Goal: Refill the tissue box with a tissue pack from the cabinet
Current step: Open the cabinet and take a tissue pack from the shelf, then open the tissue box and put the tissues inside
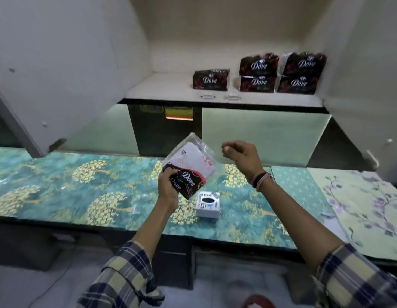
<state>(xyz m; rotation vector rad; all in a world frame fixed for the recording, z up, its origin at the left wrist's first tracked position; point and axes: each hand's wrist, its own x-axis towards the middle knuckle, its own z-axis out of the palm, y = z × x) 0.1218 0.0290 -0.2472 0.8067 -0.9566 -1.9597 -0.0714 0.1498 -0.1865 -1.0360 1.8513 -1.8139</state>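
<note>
- Step in hand: we judge the pack fetched from the cabinet and now being opened; its clear end looks loose and stands upward, white tissues showing inside.
- Tissue pack [188, 170]: we hold it in the air above the tabletop [81, 185], tilted, dark printed end down, just above and to the left of the tissue box.
- Tissue box [208, 204]: white, upright on the tabletop near its front edge, oval slot facing up, untouched.
- Left hand [168, 185]: we clamp it around the pack's lower dark end, forearm rising from the near edge.
- Right hand [242, 155]: raised just right of the pack, clear of it, fingers curled loosely together, holding nothing we can make out; wrist bands showing.
- Next move, as we judge: draw the tissues out of the wrapper, then open the box to load them.
- Spare packs [259, 73]: five on the far cabinet shelf [166, 87].
</note>
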